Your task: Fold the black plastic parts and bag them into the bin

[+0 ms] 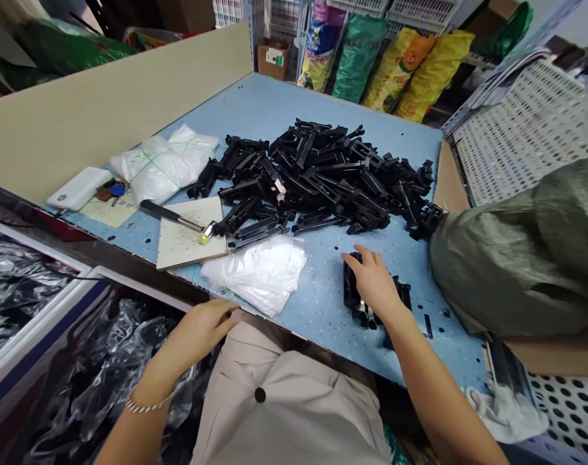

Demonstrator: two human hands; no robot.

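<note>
1. Right hand (375, 282): over black parts (351, 289) on the table (323, 278); cannot tell whether the grip is closed.
2. Keep parts aligned.
3. Left hand (201, 330): empty, loosely open, near bags (267, 271).

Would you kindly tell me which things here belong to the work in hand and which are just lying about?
Likely in the work: black pieces under the right hand, heaped black parts, flat plastic bags.
Apparently just lying about: white box, keys, white cloth.
</note>
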